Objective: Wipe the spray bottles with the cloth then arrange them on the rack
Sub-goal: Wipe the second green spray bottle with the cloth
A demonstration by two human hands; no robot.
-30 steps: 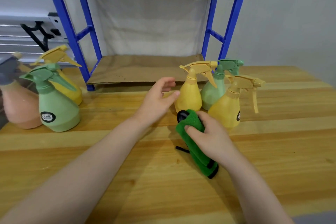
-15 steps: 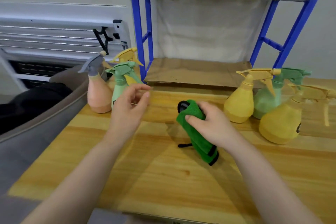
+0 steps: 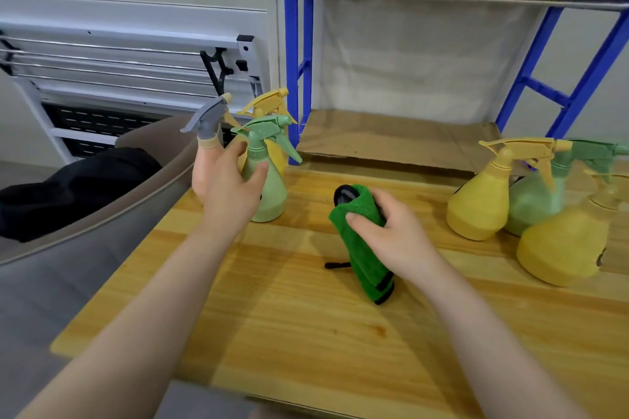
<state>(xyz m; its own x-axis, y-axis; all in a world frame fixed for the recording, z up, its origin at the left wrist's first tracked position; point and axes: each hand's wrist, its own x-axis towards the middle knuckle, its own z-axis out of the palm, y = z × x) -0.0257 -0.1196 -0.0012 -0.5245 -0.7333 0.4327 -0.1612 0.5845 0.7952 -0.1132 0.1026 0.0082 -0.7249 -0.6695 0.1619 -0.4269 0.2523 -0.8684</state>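
**Hand at the green bottle, cloth bunched on the table**

Head view: the left hand covers most of the peach bottle and curls round the light green bottle at centre left, thumb on its neck. The right hand grips the green cloth, wrapped over something dark I can't identify. At the right edge, three bottles are partly cropped. The rack shelf, upper centre, holds only cardboard.

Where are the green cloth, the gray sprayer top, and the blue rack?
green cloth [image 3: 366, 257], head view, on its folded middle.
gray sprayer top [image 3: 207, 116], head view, on its trigger head.
blue rack [image 3: 292, 54], head view, on its left post.
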